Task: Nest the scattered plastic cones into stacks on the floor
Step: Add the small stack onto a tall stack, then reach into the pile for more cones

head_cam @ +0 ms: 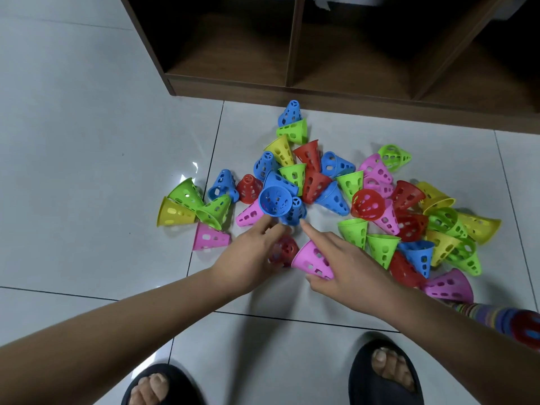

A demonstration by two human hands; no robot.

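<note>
On the floor, scattered cones lie heaped before a shelf. Left hand fingers grasp a blurred red cone, forefinger touching a blue cone; right hand fingers grasp a pink cone.

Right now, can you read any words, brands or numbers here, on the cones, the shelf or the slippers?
There is no readable text.
The plastic cones show only punched holes, no print.
The wooden shelf and the black slippers are plain, without labels or logos.
</note>
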